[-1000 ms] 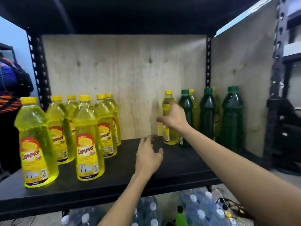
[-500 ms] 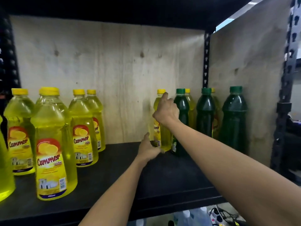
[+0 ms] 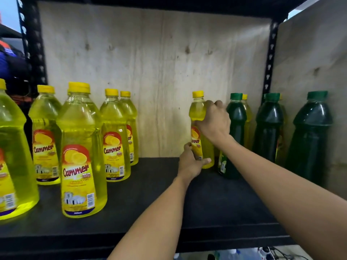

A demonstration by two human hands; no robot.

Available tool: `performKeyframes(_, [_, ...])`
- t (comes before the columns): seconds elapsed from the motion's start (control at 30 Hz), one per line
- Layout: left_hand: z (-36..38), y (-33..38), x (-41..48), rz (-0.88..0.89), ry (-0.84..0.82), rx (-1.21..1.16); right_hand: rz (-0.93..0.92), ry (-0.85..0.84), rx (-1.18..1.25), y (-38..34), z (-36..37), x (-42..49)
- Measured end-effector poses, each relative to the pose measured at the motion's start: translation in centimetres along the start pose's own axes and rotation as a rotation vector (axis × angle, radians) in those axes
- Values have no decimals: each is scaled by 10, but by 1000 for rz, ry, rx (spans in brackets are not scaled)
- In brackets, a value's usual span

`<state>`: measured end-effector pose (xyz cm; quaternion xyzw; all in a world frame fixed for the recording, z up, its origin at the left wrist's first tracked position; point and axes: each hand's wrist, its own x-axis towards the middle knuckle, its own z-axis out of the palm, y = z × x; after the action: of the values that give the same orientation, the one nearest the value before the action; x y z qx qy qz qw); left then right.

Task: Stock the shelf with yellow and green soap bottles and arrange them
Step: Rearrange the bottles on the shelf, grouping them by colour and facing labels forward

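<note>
Head view: my right grip (image 3: pixel 214 122) is clamped round the shoulder of one yellow soap bottle (image 3: pixel 197 111), which stands upright toward the rear of the black shelf (image 3: pixel 150 194). My left grip (image 3: pixel 189 163) clasps the same bottle low, at its label. Three green soap bottles (image 3: pixel 270 128) stand just to its right. Well apart at the left, more yellow bottles (image 3: pixel 80 147) stand grouped.
</note>
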<state>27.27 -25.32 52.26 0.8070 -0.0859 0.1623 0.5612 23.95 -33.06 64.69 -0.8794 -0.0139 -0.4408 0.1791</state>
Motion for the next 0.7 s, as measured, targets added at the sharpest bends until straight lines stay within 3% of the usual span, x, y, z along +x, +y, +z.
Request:
performKeyframes(0.1, [-9, 1, 1, -6, 160, -14, -78, 29, 150, -13, 3, 2])
performKeyframes(0.3, [-38, -9, 1, -47, 441, 189, -86, -114, 331, -41, 19, 15])
performKeyframes(0.5, [-46, -15, 4, -202, 477, 242, -44, -216, 416, -53, 45, 16])
performKeyframes(0.7, [-46, -17, 9, -244, 463, 273, -40, -276, 415, -57, 54, 26])
